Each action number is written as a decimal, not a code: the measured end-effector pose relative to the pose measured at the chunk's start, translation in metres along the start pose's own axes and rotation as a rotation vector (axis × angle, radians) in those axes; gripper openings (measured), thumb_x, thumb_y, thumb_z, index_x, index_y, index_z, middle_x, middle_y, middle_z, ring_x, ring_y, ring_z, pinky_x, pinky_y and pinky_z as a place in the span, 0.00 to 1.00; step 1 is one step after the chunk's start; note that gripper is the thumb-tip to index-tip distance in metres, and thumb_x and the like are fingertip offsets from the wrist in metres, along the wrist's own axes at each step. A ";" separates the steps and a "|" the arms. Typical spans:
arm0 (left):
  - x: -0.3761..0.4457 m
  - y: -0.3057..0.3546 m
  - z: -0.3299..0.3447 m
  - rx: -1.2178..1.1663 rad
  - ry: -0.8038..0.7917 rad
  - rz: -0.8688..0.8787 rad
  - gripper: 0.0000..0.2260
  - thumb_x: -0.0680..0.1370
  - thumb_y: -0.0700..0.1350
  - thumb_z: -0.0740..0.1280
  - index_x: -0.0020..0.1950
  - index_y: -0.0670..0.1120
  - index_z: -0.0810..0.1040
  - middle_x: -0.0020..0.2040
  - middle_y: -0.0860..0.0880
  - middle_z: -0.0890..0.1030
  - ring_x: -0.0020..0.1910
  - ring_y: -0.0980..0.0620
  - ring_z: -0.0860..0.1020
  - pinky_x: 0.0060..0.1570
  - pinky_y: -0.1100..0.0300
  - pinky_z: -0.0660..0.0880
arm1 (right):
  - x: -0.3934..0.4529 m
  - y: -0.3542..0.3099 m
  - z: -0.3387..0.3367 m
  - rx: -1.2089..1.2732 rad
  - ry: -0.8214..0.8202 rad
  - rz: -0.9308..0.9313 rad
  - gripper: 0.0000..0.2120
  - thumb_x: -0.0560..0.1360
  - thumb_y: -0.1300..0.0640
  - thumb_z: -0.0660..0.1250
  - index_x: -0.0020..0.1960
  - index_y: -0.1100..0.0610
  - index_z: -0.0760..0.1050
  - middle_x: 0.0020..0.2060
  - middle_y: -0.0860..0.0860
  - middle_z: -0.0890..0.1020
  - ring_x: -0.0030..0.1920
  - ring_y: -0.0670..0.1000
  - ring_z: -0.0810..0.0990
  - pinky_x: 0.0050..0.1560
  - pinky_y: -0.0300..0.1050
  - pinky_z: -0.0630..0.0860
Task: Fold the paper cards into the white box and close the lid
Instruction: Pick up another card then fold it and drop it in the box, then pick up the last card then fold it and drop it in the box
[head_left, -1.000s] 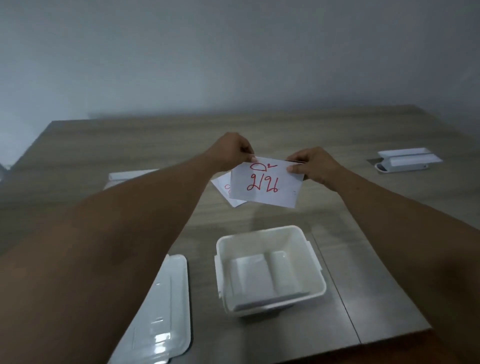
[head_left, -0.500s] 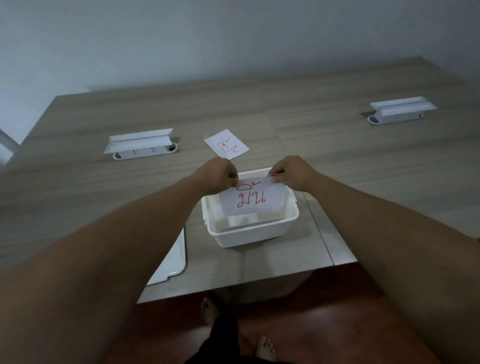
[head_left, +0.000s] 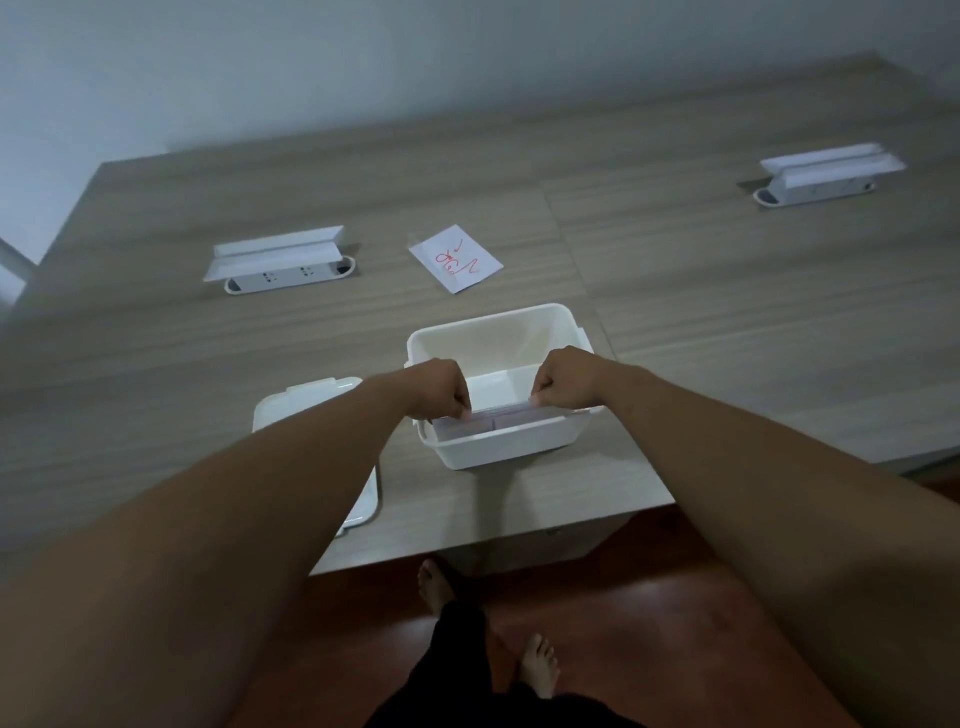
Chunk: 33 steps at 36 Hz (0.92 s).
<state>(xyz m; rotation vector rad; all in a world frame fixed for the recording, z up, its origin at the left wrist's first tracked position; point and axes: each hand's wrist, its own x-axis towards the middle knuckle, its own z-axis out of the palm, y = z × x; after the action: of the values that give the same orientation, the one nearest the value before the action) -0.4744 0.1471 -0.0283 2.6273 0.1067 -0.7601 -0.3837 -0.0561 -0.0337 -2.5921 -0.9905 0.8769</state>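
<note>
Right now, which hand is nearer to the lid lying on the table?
Left. The left hand pinches the card at the white box's left side, just right of the lid. The right hand holds the card's other end, farther away.

both hands (head_left: 441, 387) lowered the card (head_left: 501, 413) into the box (head_left: 498, 332).

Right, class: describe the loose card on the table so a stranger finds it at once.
Start at the white box near the table's front edge. Just beyond it lies a card, flat, alone. It bears red handwriting, unlike the plain white socket units at either side.
</note>
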 end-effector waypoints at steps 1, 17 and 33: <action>0.003 -0.001 -0.002 -0.019 -0.011 -0.007 0.10 0.73 0.44 0.72 0.51 0.42 0.86 0.50 0.45 0.87 0.46 0.49 0.82 0.51 0.57 0.77 | 0.002 0.001 -0.002 0.007 0.003 0.017 0.15 0.74 0.50 0.68 0.48 0.63 0.84 0.50 0.56 0.86 0.53 0.55 0.82 0.57 0.50 0.78; 0.070 -0.064 -0.133 -0.209 0.395 -0.056 0.15 0.78 0.48 0.64 0.43 0.39 0.84 0.40 0.45 0.85 0.44 0.45 0.82 0.49 0.52 0.79 | 0.098 -0.004 -0.095 0.260 0.395 0.171 0.18 0.72 0.48 0.69 0.41 0.65 0.81 0.41 0.60 0.85 0.45 0.57 0.83 0.47 0.47 0.78; 0.262 -0.203 -0.187 0.117 0.329 0.041 0.24 0.77 0.47 0.62 0.72 0.43 0.70 0.73 0.40 0.69 0.71 0.38 0.68 0.70 0.46 0.66 | 0.307 -0.040 -0.051 0.256 0.318 0.318 0.24 0.73 0.49 0.69 0.66 0.57 0.74 0.65 0.53 0.78 0.66 0.53 0.75 0.62 0.44 0.71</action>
<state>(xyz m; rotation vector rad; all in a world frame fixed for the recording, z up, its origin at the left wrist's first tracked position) -0.1964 0.3974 -0.0946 2.8358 0.1021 -0.3229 -0.1922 0.1783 -0.1154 -2.5889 -0.3620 0.5811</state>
